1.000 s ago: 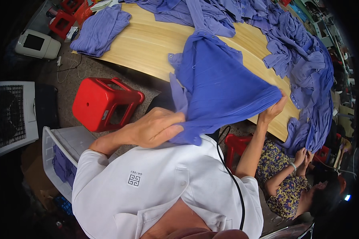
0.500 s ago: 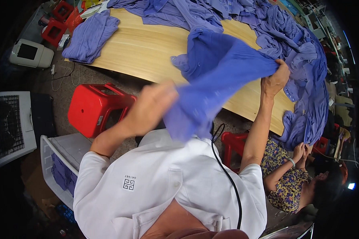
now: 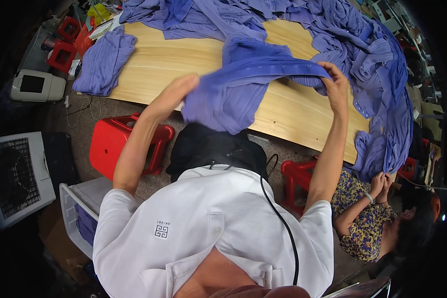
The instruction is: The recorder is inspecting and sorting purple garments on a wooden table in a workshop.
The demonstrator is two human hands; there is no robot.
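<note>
I hold a blue-purple garment (image 3: 243, 84) stretched between both hands over the near edge of a long wooden table (image 3: 293, 111). My left hand (image 3: 176, 92) grips its left edge. Raised at the right, my right hand (image 3: 335, 79) pinches the edge that carries a row of small snaps. The cloth sags from my hands down onto the tabletop.
Heaps of the same blue cloth (image 3: 372, 54) cover the table's far side and right end; a folded stack (image 3: 104, 62) lies at its left end. Red stools (image 3: 111, 146) stand below. A seated person in a flowered top (image 3: 365, 218) is at the right. A white bin (image 3: 79, 213) stands at the lower left.
Both my arms have lifted and spread, moving the garment from near my chest out over the table and pulling it wider and flatter.
</note>
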